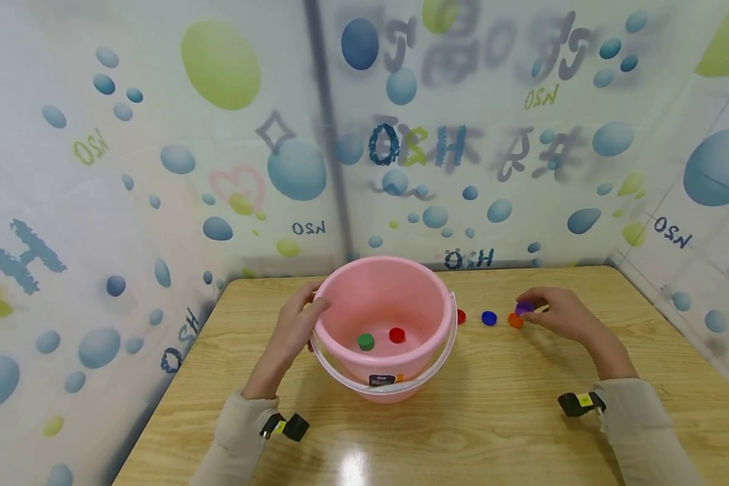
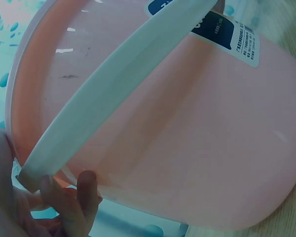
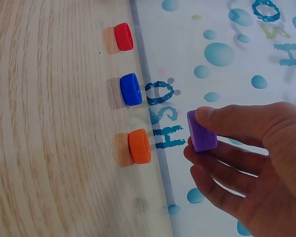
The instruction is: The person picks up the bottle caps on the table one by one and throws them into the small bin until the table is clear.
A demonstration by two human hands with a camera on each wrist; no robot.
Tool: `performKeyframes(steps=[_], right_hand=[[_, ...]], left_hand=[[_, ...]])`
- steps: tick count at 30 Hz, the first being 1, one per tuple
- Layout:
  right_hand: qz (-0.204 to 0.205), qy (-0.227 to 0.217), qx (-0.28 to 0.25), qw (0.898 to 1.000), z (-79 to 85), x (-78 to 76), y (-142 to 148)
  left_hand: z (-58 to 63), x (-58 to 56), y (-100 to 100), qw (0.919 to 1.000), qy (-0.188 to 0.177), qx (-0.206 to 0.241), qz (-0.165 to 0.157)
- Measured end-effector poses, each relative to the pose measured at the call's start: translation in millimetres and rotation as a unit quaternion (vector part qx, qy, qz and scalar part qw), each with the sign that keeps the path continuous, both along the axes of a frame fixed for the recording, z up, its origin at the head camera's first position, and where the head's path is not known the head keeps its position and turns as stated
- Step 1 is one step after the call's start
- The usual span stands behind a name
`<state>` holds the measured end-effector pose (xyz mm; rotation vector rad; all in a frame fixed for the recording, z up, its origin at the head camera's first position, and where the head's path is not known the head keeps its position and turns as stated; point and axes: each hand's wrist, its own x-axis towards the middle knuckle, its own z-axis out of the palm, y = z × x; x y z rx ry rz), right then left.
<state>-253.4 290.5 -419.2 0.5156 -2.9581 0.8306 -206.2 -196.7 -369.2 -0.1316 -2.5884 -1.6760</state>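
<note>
A pink bucket point(image 1: 364, 368) stands on the table, its white handle point(image 1: 364, 389) hanging down at the front. My left hand point(image 1: 298, 314) grips the bucket's left rim, thumb over the edge and fingers outside near the handle's end. Inside, on the bottom, lie a green bottle cap point(image 1: 366, 341) and a red bottle cap point(image 1: 397, 335). Between thumb and fingers, my right hand point(image 1: 561, 314) pinches a purple bottle cap point(image 3: 202, 132), raised above the table. An orange bottle cap point(image 3: 139, 146) lies just beside it, overlapped by the purple one in the head view.
Right of the bucket, a blue bottle cap point(image 1: 489, 318) and another red bottle cap point(image 3: 124, 37) lie in a row with the orange one on the wooden table point(image 1: 492, 405). A patterned curtain point(image 1: 401, 202) hangs behind the table's far edge and along both sides.
</note>
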Motion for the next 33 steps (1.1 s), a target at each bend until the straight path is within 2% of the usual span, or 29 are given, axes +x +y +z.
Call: performKeyframes(steps=[33], right_hand=[[0.021, 0.004, 0.000, 1.000, 9.6, 3.4, -9]], left_hand=[[-1.4, 0.6, 0, 1.0000, 0.004, 0.003, -0.005]])
